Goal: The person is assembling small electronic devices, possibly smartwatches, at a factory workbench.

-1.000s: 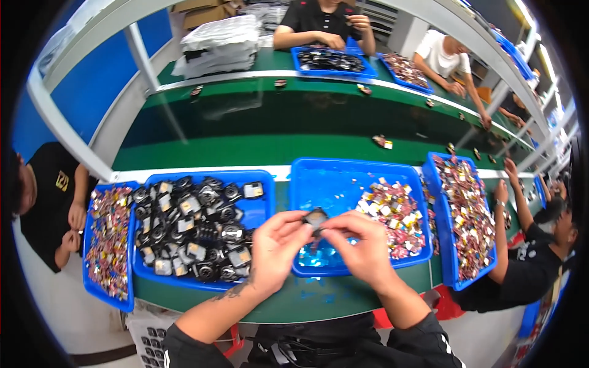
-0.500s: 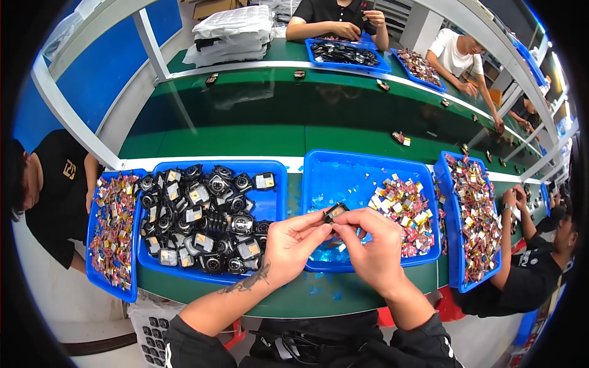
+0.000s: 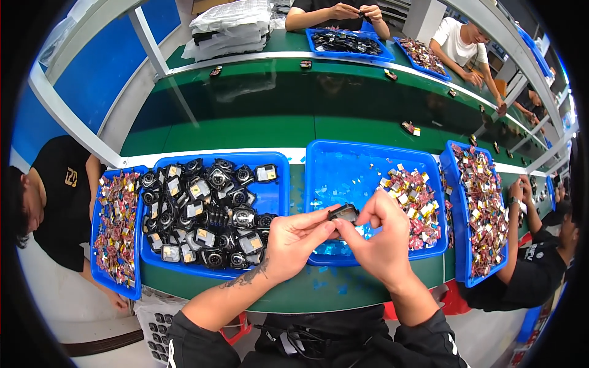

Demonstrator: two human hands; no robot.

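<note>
A black smartwatch case [image 3: 347, 213] with a grey inner face is held up over the front of the middle blue tray [image 3: 316, 184]. My left hand [image 3: 294, 240] pinches its left side between thumb and fingers. At its lower right edge the thumb of my right hand [image 3: 385, 242] presses, while the curled index finger is lifted off to the right. Whether those right fingers hold some small piece I cannot make out. Inside the middle tray are scraps of blue film and a heap of small red, white and yellow parts [image 3: 412, 202].
To the left stands a blue tray [image 3: 279, 184] piled with similar watch cases [image 3: 208, 214]. Narrow trays of small parts [image 3: 116, 233] [image 3: 481, 214] flank both ends. Beyond runs a green conveyor [image 3: 245, 135] carrying scattered parts. Co-workers sit across and at both sides.
The watch case has tipped so more of its grey face shows. My right fingers have lifted and moved apart from it, the thumb staying at its edge. The view has shifted slightly.
</note>
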